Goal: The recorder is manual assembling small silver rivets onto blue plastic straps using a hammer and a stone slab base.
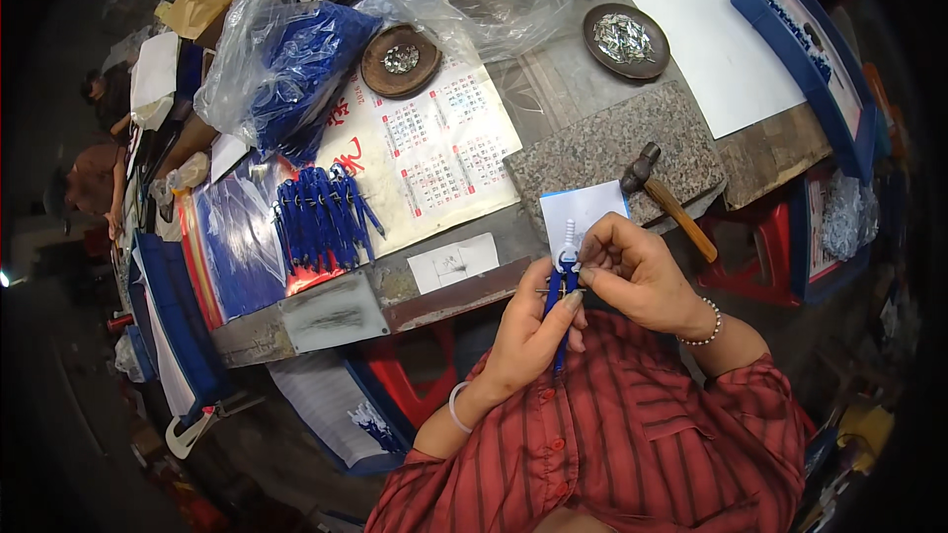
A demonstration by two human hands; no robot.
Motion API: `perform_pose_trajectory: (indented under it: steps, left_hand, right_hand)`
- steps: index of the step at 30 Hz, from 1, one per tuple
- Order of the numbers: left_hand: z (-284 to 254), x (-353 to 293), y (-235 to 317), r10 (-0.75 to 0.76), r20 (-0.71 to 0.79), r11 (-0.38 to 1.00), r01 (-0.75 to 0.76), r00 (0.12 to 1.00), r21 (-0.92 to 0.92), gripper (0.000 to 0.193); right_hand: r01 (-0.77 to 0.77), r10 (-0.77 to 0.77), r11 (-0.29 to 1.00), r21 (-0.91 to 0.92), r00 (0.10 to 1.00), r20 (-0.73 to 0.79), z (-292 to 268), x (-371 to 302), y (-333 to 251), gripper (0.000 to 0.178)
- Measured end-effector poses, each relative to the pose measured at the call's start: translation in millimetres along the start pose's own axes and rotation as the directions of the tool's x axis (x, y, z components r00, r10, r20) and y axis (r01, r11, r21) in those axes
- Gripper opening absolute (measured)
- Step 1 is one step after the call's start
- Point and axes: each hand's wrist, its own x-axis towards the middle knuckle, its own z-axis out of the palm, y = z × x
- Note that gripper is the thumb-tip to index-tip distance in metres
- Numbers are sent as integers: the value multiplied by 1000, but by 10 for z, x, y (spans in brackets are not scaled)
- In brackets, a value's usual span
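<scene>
A slim blue two-legged plastic piece with a white ribbed top [569, 259], like a drawing compass, is held upright in front of my chest. My left hand [538, 326] is closed round its blue legs, with the thumb along them. A thin metal pin crosses the legs at the left fingers. My right hand [637, 276] is closed, thumb and forefinger pinched against the piece's side just below the white top. Anything small between those fingertips is hidden. A white paper [602, 202] lies behind the piece, on the edge of a speckled stone slab [583, 156].
A wooden-handled hammer [671, 199] rests on the slab. Dishes of metal pins [657, 61] and small metal parts [393, 87] stand farther back. Similar blue pieces [321, 217] are piled at left, near a bag of blue parts [306, 69]. Blue trays [805, 59] flank the table.
</scene>
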Motion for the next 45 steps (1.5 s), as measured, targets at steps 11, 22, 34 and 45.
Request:
perform_pose_trajectory:
  steps: [11, 22, 34, 45]
  left_hand:
    - [18, 33, -103, 61, -97, 933, -22, 993, 358, 44]
    - [52, 67, -206, 331, -71, 727, -206, 941, 655, 42]
    - [154, 95, -188, 18, 58, 997, -22, 998, 73, 41]
    - [38, 272, -382, -119, -10, 965, 113, 993, -238, 27]
  right_hand:
    - [-58, 57, 996, -68, 998, -13, -5, 53, 45, 20]
    - [224, -275, 726, -650, 961, 24, 57, 12, -64, 29]
    - [-175, 176, 983, -49, 984, 21, -302, -99, -51, 45]
    - [-109, -422, 212, -971, 886, -192, -564, -285, 111, 43]
